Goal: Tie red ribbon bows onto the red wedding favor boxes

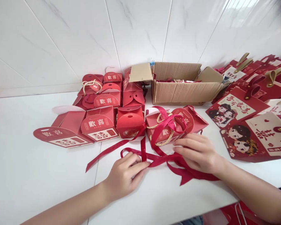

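My left hand (128, 171) is closed, thumb and index finger pinching a dark red satin ribbon (158, 161) just above the white table. My right hand (199, 153) hovers over the bunched ribbon, its fingers stretched out and slightly apart beside a small red gift box (159, 126). Its thumb is hidden. Gold cord and a red ribbon bow (170, 121) are on this box. Loose ribbon tails spread left and right across the table, one ending in a notched tip.
Several red gift boxes (99, 125) stand in rows at the left, some with lids up. Behind them sits an open cardboard carton (187, 93) with red items inside. Red gift bags (241, 137) with printed cartoon couples crowd the right. A tiled wall (140, 31) bounds the white table.
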The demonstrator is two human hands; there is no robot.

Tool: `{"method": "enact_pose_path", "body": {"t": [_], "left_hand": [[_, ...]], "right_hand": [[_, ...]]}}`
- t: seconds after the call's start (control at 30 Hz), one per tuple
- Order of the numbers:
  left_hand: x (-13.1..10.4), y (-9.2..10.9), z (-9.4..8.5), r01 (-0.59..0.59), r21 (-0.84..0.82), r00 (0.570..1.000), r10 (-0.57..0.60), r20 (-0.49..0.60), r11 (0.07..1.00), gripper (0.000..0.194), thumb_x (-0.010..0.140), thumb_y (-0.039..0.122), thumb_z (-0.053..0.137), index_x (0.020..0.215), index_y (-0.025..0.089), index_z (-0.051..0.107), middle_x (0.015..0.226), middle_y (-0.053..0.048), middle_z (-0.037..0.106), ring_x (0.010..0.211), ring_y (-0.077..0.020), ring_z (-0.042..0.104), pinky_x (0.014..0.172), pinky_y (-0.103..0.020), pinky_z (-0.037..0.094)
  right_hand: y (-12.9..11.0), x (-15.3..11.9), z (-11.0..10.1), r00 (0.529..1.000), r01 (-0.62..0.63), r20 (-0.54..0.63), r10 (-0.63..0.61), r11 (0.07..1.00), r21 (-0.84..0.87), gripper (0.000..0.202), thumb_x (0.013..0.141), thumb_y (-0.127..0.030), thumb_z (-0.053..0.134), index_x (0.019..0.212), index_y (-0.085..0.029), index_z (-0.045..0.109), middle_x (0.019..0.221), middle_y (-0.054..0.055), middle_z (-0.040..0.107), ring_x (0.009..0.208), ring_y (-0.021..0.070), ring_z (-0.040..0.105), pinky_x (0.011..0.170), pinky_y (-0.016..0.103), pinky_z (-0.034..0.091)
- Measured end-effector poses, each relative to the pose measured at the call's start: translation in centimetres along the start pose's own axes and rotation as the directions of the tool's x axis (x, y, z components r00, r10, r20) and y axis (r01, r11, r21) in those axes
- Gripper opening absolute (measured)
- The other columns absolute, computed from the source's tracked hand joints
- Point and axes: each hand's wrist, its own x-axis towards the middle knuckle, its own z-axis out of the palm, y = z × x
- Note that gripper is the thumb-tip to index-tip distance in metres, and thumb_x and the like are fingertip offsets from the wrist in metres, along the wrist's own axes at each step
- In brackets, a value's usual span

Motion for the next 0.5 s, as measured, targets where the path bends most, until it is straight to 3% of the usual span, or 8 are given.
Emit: {"method": "enact_pose_path", "body": {"t": [0.1,0.17,0.23,0.3,0.4,0.5], "left_hand": [[0.0,0.5,-0.3,-0.013,0.05,0.998,0.017,-0.062,0.999,0.014,0.084,0.009,0.055,0.089,0.018,0.064,0.088,-0.007,0.061,0.083,-0.0188,0.054,0.071,-0.032,0.045],[0.1,0.6,-0.5,-0.013,0.107,0.996,0.023,-0.089,0.994,0.012,0.083,0.009,0.054,0.087,0.018,0.061,0.1,-0.009,0.062,0.102,-0.0251,0.052,0.085,-0.039,0.04],[0.2,0.7,-0.6,-0.031,0.136,0.996,0.043,-0.084,0.99,0.009,0.085,0.01,0.052,0.084,0.019,0.056,0.102,-0.008,0.064,0.109,-0.0263,0.051,0.09,-0.041,0.034],[0.2,0.6,-0.5,-0.043,0.104,0.998,0.048,-0.05,0.994,0.009,0.087,0.012,0.05,0.082,0.019,0.051,0.09,-0.004,0.066,0.098,-0.0218,0.057,0.085,-0.038,0.034],[0.1,0.4,-0.4,-0.091,0.026,0.995,0.092,-0.028,0.996,0.012,0.09,0.013,0.05,0.08,0.019,0.046,0.07,0.003,0.061,0.066,-0.0126,0.056,0.078,-0.034,0.037],[0.0,0.4,-0.3,-0.159,0.007,0.986,0.159,-0.052,0.987,0.011,0.089,0.009,0.05,0.084,0.019,0.047,0.068,0.003,0.062,0.057,-0.0111,0.05,0.078,-0.033,0.039]], "right_hand": [[1.2,0.3,-1.6,0.992,-0.055,0.125,0.019,0.956,0.289,0.032,0.088,-0.008,0.034,0.076,-0.018,0.062,0.073,0.004,0.065,0.064,0.011,0.055,0.058,0.024,0.044],[1.6,0.4,-2.2,0.964,-0.126,0.265,-0.007,0.868,0.481,0.037,0.09,-0.01,0.027,0.075,-0.018,0.06,0.072,0.004,0.062,0.065,0.01,0.054,0.06,0.023,0.045],[1.5,0.5,-2.7,0.932,-0.228,0.362,-0.013,0.755,0.615,0.039,0.093,-0.014,0.025,0.074,-0.017,0.059,0.075,0.004,0.061,0.067,0.0098,0.054,0.064,0.023,0.046],[1.0,1.0,-3.0,0.921,-0.299,0.389,-0.015,0.613,0.731,0.037,0.095,-0.02,0.029,0.074,-0.016,0.058,0.084,0.006,0.062,0.073,0.0111,0.056,0.068,0.025,0.048],[-0.1,2.4,-4.2,0.948,-0.287,0.318,-0.01,0.404,0.868,0.03,0.093,-0.027,0.041,0.072,-0.014,0.058,0.108,0.011,0.061,0.086,0.015,0.057,0.076,0.03,0.049],[0.0,3.5,-6.8,0.962,-0.273,0.251,0.108,0.332,0.903,0.035,0.093,-0.03,0.045,0.062,-0.016,0.052,0.11,0.005,0.06,0.087,0.0142,0.056,0.08,0.032,0.049]]}}
